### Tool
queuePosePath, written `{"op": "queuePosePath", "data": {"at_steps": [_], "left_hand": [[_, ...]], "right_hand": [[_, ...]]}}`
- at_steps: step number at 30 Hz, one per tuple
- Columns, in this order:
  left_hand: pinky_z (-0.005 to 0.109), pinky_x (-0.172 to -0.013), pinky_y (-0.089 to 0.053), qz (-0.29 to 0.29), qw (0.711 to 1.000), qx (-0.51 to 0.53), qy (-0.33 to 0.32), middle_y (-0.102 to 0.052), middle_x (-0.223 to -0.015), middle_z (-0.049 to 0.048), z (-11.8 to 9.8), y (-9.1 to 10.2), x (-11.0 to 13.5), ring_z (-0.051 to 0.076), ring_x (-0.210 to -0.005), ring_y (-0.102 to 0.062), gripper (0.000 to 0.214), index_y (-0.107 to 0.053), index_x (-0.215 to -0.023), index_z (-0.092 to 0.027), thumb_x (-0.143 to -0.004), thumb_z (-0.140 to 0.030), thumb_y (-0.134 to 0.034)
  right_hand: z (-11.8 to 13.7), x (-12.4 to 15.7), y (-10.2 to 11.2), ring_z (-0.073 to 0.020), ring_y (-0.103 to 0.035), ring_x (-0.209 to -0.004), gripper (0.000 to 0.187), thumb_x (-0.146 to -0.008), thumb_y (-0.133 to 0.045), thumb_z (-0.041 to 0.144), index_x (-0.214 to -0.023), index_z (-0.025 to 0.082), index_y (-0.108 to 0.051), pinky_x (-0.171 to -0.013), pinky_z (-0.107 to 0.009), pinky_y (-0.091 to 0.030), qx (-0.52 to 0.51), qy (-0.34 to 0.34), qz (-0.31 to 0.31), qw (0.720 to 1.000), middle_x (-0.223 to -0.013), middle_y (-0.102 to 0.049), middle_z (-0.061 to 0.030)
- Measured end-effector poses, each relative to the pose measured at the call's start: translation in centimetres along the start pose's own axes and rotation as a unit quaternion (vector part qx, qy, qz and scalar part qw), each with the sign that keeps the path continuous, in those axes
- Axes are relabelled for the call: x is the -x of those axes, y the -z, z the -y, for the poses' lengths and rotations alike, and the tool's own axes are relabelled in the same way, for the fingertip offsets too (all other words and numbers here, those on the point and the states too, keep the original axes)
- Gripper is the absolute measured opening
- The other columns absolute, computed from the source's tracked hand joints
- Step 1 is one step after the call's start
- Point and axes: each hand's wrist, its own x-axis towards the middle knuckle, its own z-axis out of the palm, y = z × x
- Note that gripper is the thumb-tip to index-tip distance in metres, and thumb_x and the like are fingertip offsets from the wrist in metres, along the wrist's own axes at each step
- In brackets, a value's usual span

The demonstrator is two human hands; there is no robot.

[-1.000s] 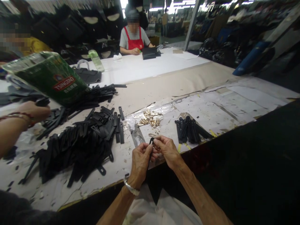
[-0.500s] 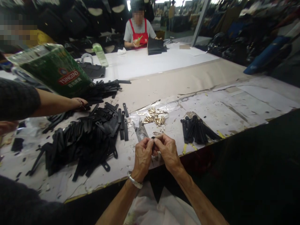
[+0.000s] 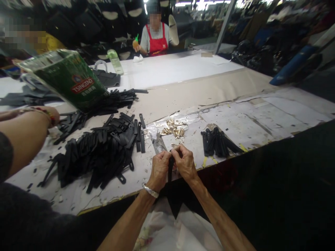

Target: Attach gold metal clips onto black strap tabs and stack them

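Between my two hands is a narrow black strap (image 3: 170, 168), hanging down past the table's front edge. My left hand (image 3: 160, 167) pinches it near the top, its fingers closed. From the other side my right hand (image 3: 184, 162) closes thumb and fingers on the same strap end. Just beyond my fingertips lies a single gold buckle (image 3: 173, 145). Farther back, several gold buckles (image 3: 176, 131) are heaped on clear plastic. A large pile of black straps (image 3: 96, 153) spreads to the left, and a smaller bundle of straps (image 3: 216, 142) lies to the right.
A co-worker's arm (image 3: 28, 129) reaches in from the left. Behind the pile stands a green Tsingtao box (image 3: 75, 82). Across the table (image 3: 167, 78) sits a person in a red apron (image 3: 157, 42). A green bottle (image 3: 115, 62) stands at the back left.
More of the black strap now shows below my hands. The co-worker's arm has drawn back leftward from the straps. The person opposite has raised a pale-edged dark piece.
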Motion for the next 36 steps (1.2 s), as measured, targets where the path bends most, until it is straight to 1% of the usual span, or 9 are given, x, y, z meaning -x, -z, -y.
{"op": "queuePosePath", "data": {"at_steps": [4,8,16,19,22,27,29,32,36], "left_hand": [[0.020,-0.045,-0.045,0.043,0.997,0.043,0.046,-0.057,-0.052,-0.0028,0.0,-0.4,0.3,0.009,-0.043,-0.052,0.022,-0.057,-0.066,-0.015,-0.072,-0.035,-0.064],[0.024,-0.047,-0.051,0.082,0.991,0.066,0.081,-0.065,-0.058,0.0046,-0.4,-1.1,0.9,0.013,-0.046,-0.060,0.026,-0.062,-0.075,-0.011,-0.078,-0.037,-0.059],[0.024,-0.049,-0.052,0.106,0.991,0.060,0.061,-0.067,-0.059,0.0060,-0.6,-1.7,1.8,0.014,-0.049,-0.062,0.027,-0.063,-0.070,-0.010,-0.072,-0.037,-0.067],[0.024,-0.050,-0.051,0.100,0.993,0.046,0.031,-0.064,-0.055,0.0025,-0.2,-1.8,1.6,0.013,-0.047,-0.060,0.032,-0.064,-0.070,-0.011,-0.070,-0.042,-0.070],[0.023,-0.054,-0.050,0.083,0.995,0.017,-0.044,-0.063,-0.057,0.0002,-0.1,-2.6,1.1,0.012,-0.051,-0.058,0.031,-0.063,-0.072,-0.013,-0.073,-0.044,-0.067],[0.021,-0.055,-0.046,0.055,0.988,-0.010,-0.146,-0.056,-0.056,-0.0026,-1.1,-6.1,-0.1,0.012,-0.056,-0.055,0.027,-0.061,-0.070,-0.016,-0.079,-0.041,-0.061],[0.021,-0.054,-0.046,0.086,0.986,0.000,-0.143,-0.055,-0.056,-0.0027,-1.5,-7.7,-0.8,0.012,-0.055,-0.054,0.029,-0.060,-0.071,-0.016,-0.080,-0.043,-0.059],[0.025,-0.057,-0.049,0.141,0.983,-0.007,-0.118,-0.060,-0.061,0.0007,-1.6,-9.5,-2.0,0.014,-0.058,-0.059,0.030,-0.061,-0.074,-0.015,-0.080,-0.044,-0.059],[0.032,-0.073,-0.052,0.132,0.982,-0.062,-0.120,-0.069,-0.087,0.0099,-0.8,-9.6,-3.4,0.021,-0.084,-0.066,0.028,-0.065,-0.090,-0.014,-0.081,-0.040,-0.059]], "right_hand": [[-1.3,0.3,0.5,-0.0129,-0.046,-0.053,0.022,-0.076,-0.059,0.038,-0.066,0.020,-0.051,-0.050,-0.024,-0.039,-0.074,-0.069,0.001,0.995,-0.057,-0.050,0.0030],[-1.6,0.6,1.5,-0.0108,-0.046,-0.049,0.028,-0.075,-0.061,0.043,-0.068,0.019,-0.049,-0.045,-0.023,-0.038,-0.152,-0.133,0.006,0.980,-0.058,-0.051,0.0036],[-1.5,0.7,2.3,-0.0087,-0.041,-0.045,0.036,-0.075,-0.058,0.052,-0.063,0.019,-0.049,-0.040,-0.021,-0.034,-0.121,-0.119,-0.006,0.985,-0.053,-0.046,0.0053],[-1.0,0.3,2.5,-0.0103,-0.044,-0.048,0.029,-0.072,-0.064,0.044,-0.065,0.017,-0.055,-0.043,-0.022,-0.035,-0.088,-0.105,-0.007,0.991,-0.054,-0.051,0.0038],[0.5,-0.6,3.2,-0.0125,-0.050,-0.054,0.019,-0.071,-0.062,0.034,-0.063,0.018,-0.057,-0.049,-0.023,-0.038,-0.030,-0.065,-0.019,0.997,-0.057,-0.056,0.0020],[2.2,-2.8,5.5,-0.0128,-0.049,-0.050,0.020,-0.078,-0.055,0.034,-0.063,0.021,-0.052,-0.048,-0.024,-0.039,0.060,0.001,-0.050,0.997,-0.055,-0.053,0.0025],[1.8,-3.9,7.0,-0.0122,-0.046,-0.045,0.023,-0.080,-0.052,0.037,-0.065,0.021,-0.052,-0.044,-0.024,-0.037,0.083,-0.001,-0.058,0.995,-0.053,-0.052,0.0029],[0.7,-5.8,9.8,-0.0128,-0.049,-0.046,0.026,-0.083,-0.048,0.037,-0.066,0.019,-0.057,-0.046,-0.024,-0.038,0.200,0.026,-0.060,0.978,-0.054,-0.056,0.0013],[-0.9,-8.6,13.2,-0.0152,-0.055,-0.057,0.023,-0.081,-0.051,0.031,-0.062,0.019,-0.059,-0.056,-0.025,-0.039,0.306,0.045,-0.072,0.948,-0.060,-0.060,-0.0010]]}}
